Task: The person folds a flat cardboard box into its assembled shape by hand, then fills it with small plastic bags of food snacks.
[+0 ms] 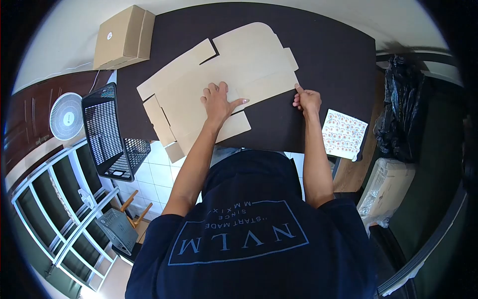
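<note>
A flat, die-cut cardboard box blank point(249, 55) lies unfolded and slanted across the dark table point(338, 55). Its slots and side flaps show, and its near left corner sticks out past the front edge. My left hand point(216, 103) rests on the middle of the blank, fingers and thumb spread, the thumb pointing right. At the blank's right corner, my right hand point(307, 100) is closed, thumb and index finger pinching the cardboard edge. The other fingers of that hand are curled in.
An assembled cardboard box point(119, 40) stands at the back left. A sheet of round stickers point(343, 134) lies at the table's right edge. On the left are a black plastic basket point(102, 132) and a white fan point(66, 116). Black plastic bags point(398, 109) hang to the right.
</note>
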A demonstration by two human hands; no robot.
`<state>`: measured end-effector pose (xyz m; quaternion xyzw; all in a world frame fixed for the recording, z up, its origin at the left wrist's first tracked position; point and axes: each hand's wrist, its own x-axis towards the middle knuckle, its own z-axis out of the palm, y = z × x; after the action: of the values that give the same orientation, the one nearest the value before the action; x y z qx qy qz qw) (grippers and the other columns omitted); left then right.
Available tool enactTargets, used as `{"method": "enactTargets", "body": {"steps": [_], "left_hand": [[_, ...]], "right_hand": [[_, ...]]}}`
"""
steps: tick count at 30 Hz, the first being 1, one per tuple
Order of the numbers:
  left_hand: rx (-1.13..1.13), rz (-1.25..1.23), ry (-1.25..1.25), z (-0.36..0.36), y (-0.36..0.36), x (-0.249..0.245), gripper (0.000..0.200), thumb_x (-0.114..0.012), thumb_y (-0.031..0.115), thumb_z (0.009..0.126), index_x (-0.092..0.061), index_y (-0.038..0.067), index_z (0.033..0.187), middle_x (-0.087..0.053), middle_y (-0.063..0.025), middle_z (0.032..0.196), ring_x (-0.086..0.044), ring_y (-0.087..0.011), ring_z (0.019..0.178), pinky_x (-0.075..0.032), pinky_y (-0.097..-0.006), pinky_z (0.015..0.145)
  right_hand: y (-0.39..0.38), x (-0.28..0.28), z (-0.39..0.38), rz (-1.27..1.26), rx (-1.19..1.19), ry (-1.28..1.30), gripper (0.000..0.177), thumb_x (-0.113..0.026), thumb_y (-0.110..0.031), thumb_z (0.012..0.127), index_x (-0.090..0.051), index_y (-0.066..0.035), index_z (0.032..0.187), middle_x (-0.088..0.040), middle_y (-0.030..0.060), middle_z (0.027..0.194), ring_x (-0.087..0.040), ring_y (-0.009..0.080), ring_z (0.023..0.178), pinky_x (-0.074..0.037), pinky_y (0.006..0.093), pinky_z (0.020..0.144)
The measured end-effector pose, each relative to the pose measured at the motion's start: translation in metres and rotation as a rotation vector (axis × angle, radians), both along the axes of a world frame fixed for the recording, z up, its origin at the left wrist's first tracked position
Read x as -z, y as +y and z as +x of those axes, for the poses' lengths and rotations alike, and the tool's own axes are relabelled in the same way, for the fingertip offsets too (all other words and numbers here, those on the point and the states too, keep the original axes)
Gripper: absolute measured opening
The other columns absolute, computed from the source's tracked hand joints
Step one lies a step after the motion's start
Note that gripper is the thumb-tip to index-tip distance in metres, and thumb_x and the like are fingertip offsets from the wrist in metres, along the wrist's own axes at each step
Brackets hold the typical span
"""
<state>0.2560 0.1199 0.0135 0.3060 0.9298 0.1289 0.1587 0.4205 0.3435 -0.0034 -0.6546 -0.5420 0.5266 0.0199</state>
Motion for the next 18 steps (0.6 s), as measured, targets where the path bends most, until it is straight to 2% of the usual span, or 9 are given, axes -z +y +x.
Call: {"method": "enactTargets", "body": {"steps": [4, 9, 10, 11, 12, 14, 17, 18], "left_hand": [[0.009, -0.016, -0.019, -0.001, -0.001, 0.0, 0.073, -0.076, 0.064, 0.061, -0.055, 0.007, 0.103, -0.047, -0.0149, 0.104, -0.041, -0.0314, 0.097, -0.031, -0.0451, 0.079], [0.029, 0.014, 0.041, -0.001, -0.004, 0.009, 0.07, -0.076, 0.064, 0.063, -0.053, 0.009, 0.1, -0.045, -0.015, 0.103, -0.043, -0.0324, 0.097, -0.034, -0.0471, 0.078], [0.033, 0.019, 0.053, -0.002, -0.004, 0.01, 0.07, -0.076, 0.063, 0.063, -0.053, 0.009, 0.101, -0.045, -0.0149, 0.103, -0.043, -0.0322, 0.097, -0.034, -0.0469, 0.077], [0.029, 0.021, 0.054, -0.003, -0.003, 0.009, 0.07, -0.076, 0.063, 0.063, -0.053, 0.009, 0.101, -0.045, -0.0149, 0.103, -0.043, -0.0322, 0.097, -0.034, -0.0469, 0.077], [0.029, 0.002, 0.019, -0.003, -0.004, 0.006, 0.07, -0.076, 0.063, 0.063, -0.054, 0.009, 0.102, -0.045, -0.0148, 0.103, -0.042, -0.0321, 0.098, -0.033, -0.0467, 0.078], [0.028, -0.006, -0.012, -0.007, -0.002, -0.001, 0.07, -0.076, 0.063, 0.063, -0.054, 0.009, 0.102, -0.045, -0.0146, 0.104, -0.042, -0.032, 0.099, -0.033, -0.0466, 0.078], [0.057, -0.029, -0.109, -0.014, -0.005, -0.015, 0.068, -0.074, 0.064, 0.066, -0.054, 0.01, 0.103, -0.045, -0.0143, 0.104, -0.041, -0.0321, 0.1, -0.033, -0.0466, 0.079], [0.071, -0.037, -0.167, -0.016, -0.006, -0.021, 0.065, -0.073, 0.063, 0.068, -0.055, 0.011, 0.103, -0.045, -0.0142, 0.105, -0.042, -0.032, 0.102, -0.033, -0.0473, 0.081]], "right_hand": [[-0.028, 0.002, -0.007, 0.038, 0.087, 0.034, 0.043, -0.069, -0.034, 0.087, -0.064, 0.002, 0.064, -0.063, 0.0085, 0.056, -0.061, 0.0151, 0.043, -0.046, 0.0263, 0.038], [-0.109, -0.005, -0.032, -0.022, -0.18, 0.046, 0.042, -0.068, -0.034, 0.088, -0.066, 0.003, 0.067, -0.063, 0.0099, 0.054, -0.063, 0.016, 0.044, -0.049, 0.0289, 0.039], [-0.127, -0.001, -0.037, -0.029, -0.277, 0.0, 0.043, -0.067, -0.036, 0.087, -0.067, 0.001, 0.065, -0.063, 0.0102, 0.054, -0.064, 0.0189, 0.046, -0.053, 0.0316, 0.048], [-0.143, 0.019, -0.035, 0.104, -0.513, -0.053, 0.045, -0.067, -0.04, 0.086, -0.067, -0.002, 0.061, -0.063, 0.01, 0.054, -0.065, 0.0219, 0.049, -0.055, 0.0333, 0.06], [-0.154, 0.011, -0.039, 0.109, -0.495, -0.076, 0.046, -0.066, -0.042, 0.085, -0.067, -0.004, 0.059, -0.063, 0.0105, 0.052, -0.066, 0.0245, 0.053, -0.055, 0.0343, 0.068], [-0.139, -0.005, -0.041, -0.052, -0.529, -0.019, 0.044, -0.069, -0.042, 0.083, -0.068, -0.003, 0.061, -0.062, 0.0108, 0.051, -0.065, 0.0248, 0.051, -0.054, 0.0348, 0.065], [-0.108, -0.034, -0.043, -0.052, -0.479, 0.022, 0.041, -0.071, -0.04, 0.081, -0.069, -0.004, 0.062, -0.061, 0.0121, 0.051, -0.064, 0.0246, 0.049, -0.054, 0.0353, 0.062], [-0.093, -0.015, -0.037, 0.165, -0.431, 0.04, 0.04, -0.073, -0.039, 0.079, -0.069, -0.003, 0.063, -0.062, 0.0122, 0.054, -0.064, 0.0232, 0.05, -0.052, 0.0356, 0.06]]}}
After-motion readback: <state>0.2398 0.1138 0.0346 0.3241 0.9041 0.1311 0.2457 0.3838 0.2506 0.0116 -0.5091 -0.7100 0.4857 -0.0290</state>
